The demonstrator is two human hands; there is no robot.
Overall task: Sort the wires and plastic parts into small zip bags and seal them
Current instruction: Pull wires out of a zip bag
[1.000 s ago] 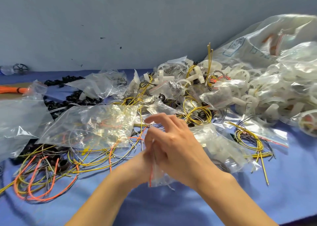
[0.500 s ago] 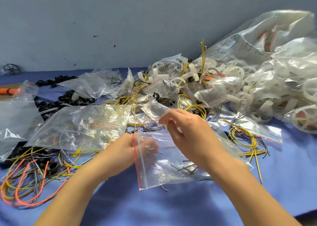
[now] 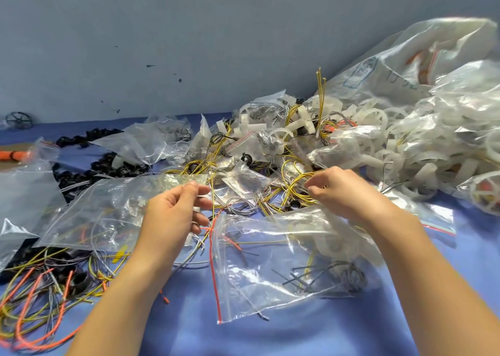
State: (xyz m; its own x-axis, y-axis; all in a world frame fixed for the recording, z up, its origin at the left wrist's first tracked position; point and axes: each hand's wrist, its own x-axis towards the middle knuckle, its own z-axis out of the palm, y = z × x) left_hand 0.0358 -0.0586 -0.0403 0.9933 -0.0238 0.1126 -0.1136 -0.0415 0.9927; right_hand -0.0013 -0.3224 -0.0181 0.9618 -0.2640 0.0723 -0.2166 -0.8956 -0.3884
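Observation:
A small clear zip bag (image 3: 273, 271) with a red seal strip lies flat on the blue cloth (image 3: 270, 336) between my forearms; thin dark wires and a grey coil show inside it. My left hand (image 3: 176, 215) hovers just left of the bag's top corner, fingers loosely curled and holding nothing. Beyond the bag, my right hand (image 3: 343, 190) has thumb and fingertips pinched on a coil of yellow wires (image 3: 295, 190). White plastic wheel parts (image 3: 378, 117) are heaped at the back right.
A larger clear bag (image 3: 102, 215) lies to the left over loose orange and yellow wires (image 3: 40, 301). Black plastic rings (image 3: 108, 166) sit at the back left. Big filled plastic bags (image 3: 433, 58) lean on the grey wall at right.
Both hands have let go of the small zip bag, which now lies on the cloth. My right hand moved up to the yellow wires; my left hand drew away to the left.

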